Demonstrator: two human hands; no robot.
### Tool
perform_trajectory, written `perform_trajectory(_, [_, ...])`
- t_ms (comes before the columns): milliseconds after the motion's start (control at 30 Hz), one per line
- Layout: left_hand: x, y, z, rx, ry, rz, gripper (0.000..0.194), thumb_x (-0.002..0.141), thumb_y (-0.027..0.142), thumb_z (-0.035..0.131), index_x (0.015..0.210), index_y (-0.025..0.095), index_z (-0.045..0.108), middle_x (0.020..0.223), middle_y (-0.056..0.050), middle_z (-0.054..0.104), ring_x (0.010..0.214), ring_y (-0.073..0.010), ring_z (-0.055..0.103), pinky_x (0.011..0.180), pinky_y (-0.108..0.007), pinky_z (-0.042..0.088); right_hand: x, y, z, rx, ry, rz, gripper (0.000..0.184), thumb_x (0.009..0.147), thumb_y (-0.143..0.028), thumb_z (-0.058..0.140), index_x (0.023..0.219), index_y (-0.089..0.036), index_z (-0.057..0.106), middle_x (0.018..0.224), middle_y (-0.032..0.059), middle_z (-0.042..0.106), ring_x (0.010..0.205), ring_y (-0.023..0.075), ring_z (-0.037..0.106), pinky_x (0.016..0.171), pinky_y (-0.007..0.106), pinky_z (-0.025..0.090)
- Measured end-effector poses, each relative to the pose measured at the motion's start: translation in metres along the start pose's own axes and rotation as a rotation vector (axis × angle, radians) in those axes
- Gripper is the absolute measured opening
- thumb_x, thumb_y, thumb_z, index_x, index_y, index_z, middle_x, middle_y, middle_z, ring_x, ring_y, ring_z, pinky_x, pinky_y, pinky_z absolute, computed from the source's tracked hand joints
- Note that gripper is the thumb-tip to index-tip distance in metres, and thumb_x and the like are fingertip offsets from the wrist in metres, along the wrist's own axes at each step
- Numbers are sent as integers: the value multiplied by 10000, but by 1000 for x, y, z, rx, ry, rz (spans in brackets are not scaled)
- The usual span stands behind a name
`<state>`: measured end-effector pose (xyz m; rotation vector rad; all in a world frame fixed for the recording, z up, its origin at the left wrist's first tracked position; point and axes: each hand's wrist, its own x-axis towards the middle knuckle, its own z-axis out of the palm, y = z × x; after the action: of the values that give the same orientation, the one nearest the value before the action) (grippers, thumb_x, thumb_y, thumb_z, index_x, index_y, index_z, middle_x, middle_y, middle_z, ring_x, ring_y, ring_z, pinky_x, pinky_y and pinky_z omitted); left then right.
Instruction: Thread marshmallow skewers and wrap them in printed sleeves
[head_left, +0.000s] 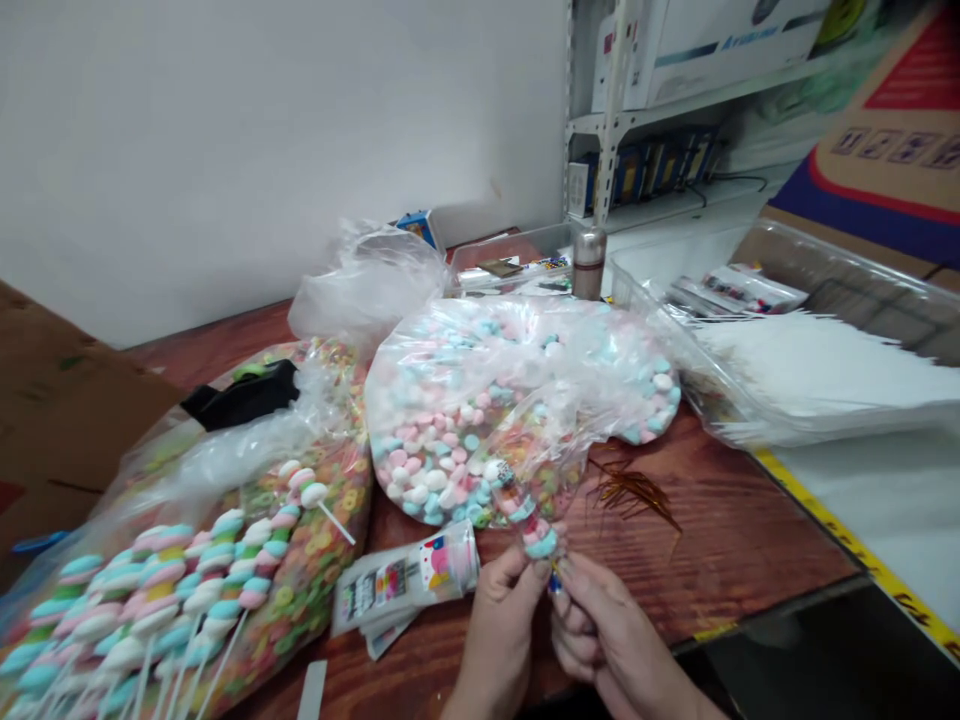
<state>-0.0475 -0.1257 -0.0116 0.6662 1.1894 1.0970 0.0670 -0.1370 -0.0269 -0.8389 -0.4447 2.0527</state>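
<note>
My left hand (504,612) and my right hand (611,622) meet at the lower middle, fingers closed around the bottom of a wrapped marshmallow skewer (538,540). Its colourful sweets are stacked inside a printed clear bag, tilted up and to the left. Something small and blue-gold shows between my fingertips; its kind is hard to make out. Just left of my hands lie printed clear bags (409,580). Gold twist ties (634,495) are spread on the table to the right. Behind the skewer sits a large bag of pastel marshmallows (450,465).
Several unwrapped marshmallow skewers (161,590) rest on a bag of ring-shaped sweets (330,510) at left, near a black object (244,395). A plastic bin of white sticks (825,360) stands at right. Beyond are a metallic bottle (589,265), cardboard boxes and a shelf (611,125).
</note>
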Motion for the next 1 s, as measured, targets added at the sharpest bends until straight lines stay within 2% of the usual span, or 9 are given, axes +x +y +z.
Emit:
perform_trajectory(133, [-7,2,2,-221,-166,-184,297,559,397,887,690,156,773,915,-136,741,884,-287,674,816,-388,519,-2,4,-2,76,-311,226,520,779,-659,623,621,-237,362,417,-147,232,296,16,87,333,179,114])
perform_trajectory(267, [-5,6,2,-182,-21,-148,274,568,389,881,666,167,754,836,-123,742,793,-266,685,691,-346,550,-7,-4,-10,-129,-197,117,482,790,-670,609,682,-219,478,499,-91,400,374,62,337,405,195,288])
perform_trajectory(333, [1,10,-7,-45,68,-50,282,599,405,866,738,179,771,807,-94,744,805,-246,681,727,-322,551,-15,-16,-23,-416,-11,-88,386,846,-564,619,735,-197,573,673,-18,550,597,120,528,573,237,399])
perform_trajectory(433, [9,17,-26,147,175,106,351,598,468,854,788,182,783,820,-70,753,842,-250,676,824,-317,532,-30,-38,-57,-1183,527,-489,241,924,-444,543,947,-221,632,873,32,614,801,192,582,732,310,400])
perform_trajectory(500, [11,20,-35,254,228,141,390,612,513,830,815,184,786,835,-63,759,836,-252,668,836,-317,522,-37,-48,-80,-1531,797,-542,245,946,-442,499,924,-226,613,845,37,617,775,216,599,694,323,391])
perform_trajectory(567, [10,20,-38,383,251,192,396,657,540,791,837,187,788,839,-53,757,821,-236,649,815,-299,513,-38,-54,-96,-1774,912,-526,265,946,-448,500,824,-224,573,767,29,601,695,218,601,633,318,375])
perform_trajectory(700, [10,14,-36,585,197,317,380,737,549,716,875,201,784,807,-25,734,775,-204,618,732,-263,500,-29,-52,-101,-1972,923,-528,218,930,-306,525,726,-233,502,677,15,582,610,225,594,603,332,342])
perform_trajectory(800, [11,10,-38,626,206,304,350,729,529,724,839,199,767,769,-19,720,743,-197,623,694,-254,498,-24,-47,-93,-1964,861,-568,224,936,-203,448,718,-235,492,685,24,584,612,233,582,628,351,343])
perform_trajectory(1000, [10,13,-42,630,222,258,363,735,534,706,868,196,722,665,-8,674,671,-194,616,651,-260,489,-24,-40,-85,-1806,696,-667,223,980,-251,368,781,-241,468,711,3,573,641,185,585,640,300,414])
